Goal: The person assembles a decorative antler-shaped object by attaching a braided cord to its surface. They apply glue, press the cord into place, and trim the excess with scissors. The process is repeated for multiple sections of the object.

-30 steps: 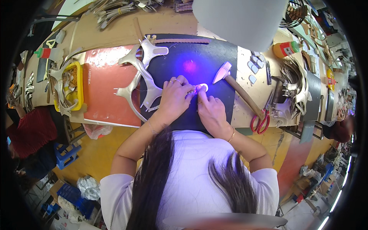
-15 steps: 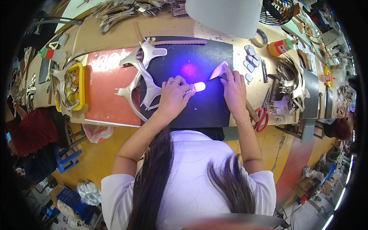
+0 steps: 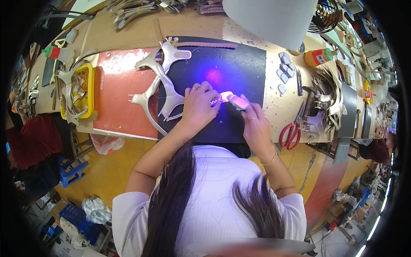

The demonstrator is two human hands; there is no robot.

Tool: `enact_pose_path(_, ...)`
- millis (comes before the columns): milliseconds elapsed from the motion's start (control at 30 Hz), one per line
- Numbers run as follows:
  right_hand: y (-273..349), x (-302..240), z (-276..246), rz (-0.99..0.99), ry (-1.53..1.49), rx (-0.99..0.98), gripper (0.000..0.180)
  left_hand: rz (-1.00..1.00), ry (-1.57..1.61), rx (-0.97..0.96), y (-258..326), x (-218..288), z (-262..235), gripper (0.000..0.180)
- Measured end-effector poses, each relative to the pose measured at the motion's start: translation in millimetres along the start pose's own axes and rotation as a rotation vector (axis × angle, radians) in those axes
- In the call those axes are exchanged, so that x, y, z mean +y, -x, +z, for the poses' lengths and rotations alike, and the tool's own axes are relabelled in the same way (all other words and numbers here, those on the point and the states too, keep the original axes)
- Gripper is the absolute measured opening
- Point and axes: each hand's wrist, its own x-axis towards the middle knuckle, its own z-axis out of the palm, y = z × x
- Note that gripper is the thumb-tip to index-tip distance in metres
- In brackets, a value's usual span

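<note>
My left hand (image 3: 199, 107), fingers closed, grips a braided strap (image 3: 215, 102) whose rounded pale tab (image 3: 225, 96) sticks out to the right under violet light. In my closed right hand (image 3: 257, 130) is a pale flat piece (image 3: 239, 102); its kind I cannot make out. Its left end meets or overlaps the tab; whether they touch I cannot tell. Both hands are over a black mat (image 3: 244, 55). Silvery branched strap pieces (image 3: 172, 99) lie left of my left hand, and the braid seems to run from them beneath that hand.
Red-handled scissors (image 3: 290, 136) lie right of my right hand. Several grey rounded tabs (image 3: 286, 68) sit behind them. A yellow basket (image 3: 90, 92) and red board (image 3: 115, 94) are at left. A white lamp shade (image 3: 269, 19) hangs over the back; an orange bottle (image 3: 317, 57) stands right.
My right hand has moved left and nearer to me, bringing the pale flat piece from the mat's right side to the tab. My left hand keeps its grip on the strap.
</note>
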Motion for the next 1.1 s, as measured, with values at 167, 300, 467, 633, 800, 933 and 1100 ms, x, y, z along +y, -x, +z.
enact_pose_path(167,1.5,-9.1,1.4,-0.09,-0.014,0.095,0.052,-0.012,0.012,-0.02,-0.5,-0.9,0.6,0.014)
enact_pose_path(300,-1.9,-8.8,-1.6,0.051,0.078,-0.125,0.056,0.012,0.011,-0.013,-0.7,-1.9,-0.3,0.015)
enact_pose_path(467,1.3,-7.5,1.2,-0.046,-0.05,0.143,0.049,-0.005,0.032,-0.042,0.8,-2.4,-0.7,0.017)
enact_pose_path(633,2.7,-1.5,7.5,0.036,0.132,-0.127,0.046,0.007,0.106,-0.024,1.2,-7.5,-0.1,0.015)
enact_pose_path(800,-6.2,-4.7,3.2,0.014,-0.128,0.111,0.048,-0.007,0.163,-0.013,1.3,-10.5,1.2,0.016)
enact_pose_path(933,-21.0,-8.4,4.6,0.113,0.112,-0.228,0.052,-0.003,0.162,0.003,0.1,-10.8,1.6,0.017)
enact_pose_path(1100,-23.1,-9.4,-4.4,0.027,-0.02,0.007,0.044,-0.02,0.172,-0.036,-0.3,-12.7,1.3,0.019)
